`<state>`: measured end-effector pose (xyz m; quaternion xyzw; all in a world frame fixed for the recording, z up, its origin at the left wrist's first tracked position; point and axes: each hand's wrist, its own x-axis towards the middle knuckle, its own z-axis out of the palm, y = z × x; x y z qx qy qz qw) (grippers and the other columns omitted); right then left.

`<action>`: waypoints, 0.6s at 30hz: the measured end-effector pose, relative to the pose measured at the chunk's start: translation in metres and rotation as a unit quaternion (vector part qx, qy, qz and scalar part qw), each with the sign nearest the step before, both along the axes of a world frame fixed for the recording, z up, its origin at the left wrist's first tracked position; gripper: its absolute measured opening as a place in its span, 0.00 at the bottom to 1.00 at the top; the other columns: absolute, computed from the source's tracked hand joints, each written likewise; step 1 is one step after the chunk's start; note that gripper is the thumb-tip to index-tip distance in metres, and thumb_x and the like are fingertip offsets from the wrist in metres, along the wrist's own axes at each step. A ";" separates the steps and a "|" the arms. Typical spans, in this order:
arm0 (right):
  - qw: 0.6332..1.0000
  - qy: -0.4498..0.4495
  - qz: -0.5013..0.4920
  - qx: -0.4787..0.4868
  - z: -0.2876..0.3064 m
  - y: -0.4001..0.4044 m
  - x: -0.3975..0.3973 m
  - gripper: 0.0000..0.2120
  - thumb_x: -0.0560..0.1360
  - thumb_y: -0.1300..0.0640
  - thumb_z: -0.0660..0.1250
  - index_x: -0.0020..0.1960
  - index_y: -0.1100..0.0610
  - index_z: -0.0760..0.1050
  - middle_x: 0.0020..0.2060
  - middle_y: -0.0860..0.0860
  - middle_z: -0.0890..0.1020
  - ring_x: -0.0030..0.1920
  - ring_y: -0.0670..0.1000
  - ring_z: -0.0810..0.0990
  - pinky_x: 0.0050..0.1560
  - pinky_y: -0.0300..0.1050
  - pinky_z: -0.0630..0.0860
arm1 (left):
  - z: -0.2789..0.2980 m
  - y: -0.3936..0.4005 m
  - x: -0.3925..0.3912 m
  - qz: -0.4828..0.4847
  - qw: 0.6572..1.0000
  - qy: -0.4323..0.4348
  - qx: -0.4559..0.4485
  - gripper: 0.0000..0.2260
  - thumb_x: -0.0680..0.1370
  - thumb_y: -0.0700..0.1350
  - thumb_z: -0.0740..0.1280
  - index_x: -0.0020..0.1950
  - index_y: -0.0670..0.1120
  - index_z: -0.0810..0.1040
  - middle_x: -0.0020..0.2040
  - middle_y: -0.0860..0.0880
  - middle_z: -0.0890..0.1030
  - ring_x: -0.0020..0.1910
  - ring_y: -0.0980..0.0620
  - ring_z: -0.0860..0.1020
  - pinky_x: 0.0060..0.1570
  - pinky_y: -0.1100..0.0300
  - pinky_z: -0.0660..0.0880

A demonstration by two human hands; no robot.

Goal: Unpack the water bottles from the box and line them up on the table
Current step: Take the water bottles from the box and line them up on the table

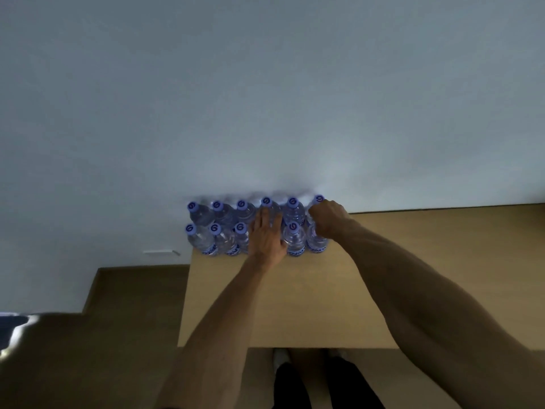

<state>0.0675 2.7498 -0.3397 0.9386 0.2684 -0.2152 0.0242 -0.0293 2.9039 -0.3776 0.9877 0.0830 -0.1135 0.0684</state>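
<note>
While the left hand lay flat-fingered on one water bottle and the right hand clasped another at the row's end, twelve bottles crowded the desk's far-left corner; a nudge might topple them off.
</note>
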 end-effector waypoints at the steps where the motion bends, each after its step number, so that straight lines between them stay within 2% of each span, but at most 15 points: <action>1: 1.000 0.004 -0.001 -0.007 0.001 0.002 0.001 0.18 0.71 0.60 0.70 0.61 0.57 0.76 0.59 0.57 0.78 0.59 0.58 0.78 0.54 0.48 0.76 | 0.000 0.000 0.000 0.002 1.000 -0.001 -0.002 0.37 0.77 0.51 0.68 0.80 0.48 0.51 0.80 0.40 0.49 0.79 0.41 0.49 0.76 0.43 0.54; 6: 0.999 0.020 -0.014 -0.028 0.003 0.011 0.005 0.21 0.72 0.60 0.71 0.64 0.59 0.73 0.62 0.57 0.74 0.61 0.57 0.77 0.57 0.48 0.75 | -0.002 -0.008 0.001 -0.004 1.000 0.004 0.003 0.35 0.78 0.51 0.66 0.80 0.48 0.52 0.80 0.39 0.50 0.79 0.41 0.48 0.76 0.44 0.53; 12: 0.999 0.033 -0.031 -0.021 0.002 0.013 0.007 0.19 0.72 0.59 0.72 0.62 0.59 0.74 0.60 0.57 0.75 0.59 0.57 0.79 0.54 0.47 0.76 | -0.007 -0.013 0.009 -0.037 0.999 0.009 0.024 0.33 0.76 0.52 0.69 0.77 0.48 0.59 0.77 0.42 0.60 0.76 0.42 0.59 0.73 0.46 0.58; 15: 0.999 0.036 -0.033 -0.018 0.002 0.014 0.009 0.19 0.71 0.58 0.72 0.61 0.59 0.75 0.60 0.57 0.76 0.58 0.56 0.79 0.53 0.46 0.76 | -0.010 -0.017 0.016 -0.057 0.998 0.013 0.040 0.31 0.75 0.51 0.71 0.75 0.49 0.62 0.69 0.44 0.73 0.68 0.43 0.70 0.68 0.48 0.63; 18: 0.998 0.038 -0.039 -0.015 0.004 0.014 0.011 0.18 0.70 0.60 0.72 0.60 0.59 0.76 0.59 0.57 0.77 0.58 0.56 0.79 0.51 0.46 0.76 | -0.009 -0.023 0.025 -0.054 0.997 -0.018 0.044 0.19 0.76 0.43 0.68 0.66 0.48 0.72 0.57 0.46 0.81 0.59 0.44 0.77 0.65 0.49 0.66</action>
